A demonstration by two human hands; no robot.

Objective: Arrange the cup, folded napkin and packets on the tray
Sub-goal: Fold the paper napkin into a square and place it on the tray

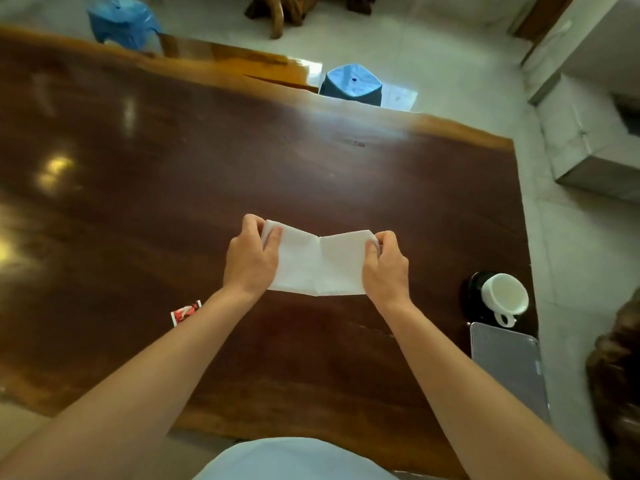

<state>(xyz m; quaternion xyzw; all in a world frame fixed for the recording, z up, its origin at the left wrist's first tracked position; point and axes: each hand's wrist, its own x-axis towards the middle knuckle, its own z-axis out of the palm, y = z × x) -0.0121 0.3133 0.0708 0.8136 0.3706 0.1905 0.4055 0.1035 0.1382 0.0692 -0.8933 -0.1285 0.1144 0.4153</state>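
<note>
A white napkin [317, 263] is stretched between my hands over the middle of the dark wooden table, with a crease down its centre. My left hand [252, 258] pinches its left end and my right hand [384, 268] pinches its right end. A white cup [505, 296] stands on a dark saucer [472, 296] near the table's right edge. Just in front of the cup lies a grey textured tray [505, 365]. A red and white packet [186, 311] lies on the table to the left, beside my left forearm.
The table [173, 185] is large, glossy and brown, with its right edge close to the cup and tray. Two blue plastic stools [351, 84] [121, 20] stand on the tiled floor beyond the far edge. A dark wooden chair [616, 375] is at the right.
</note>
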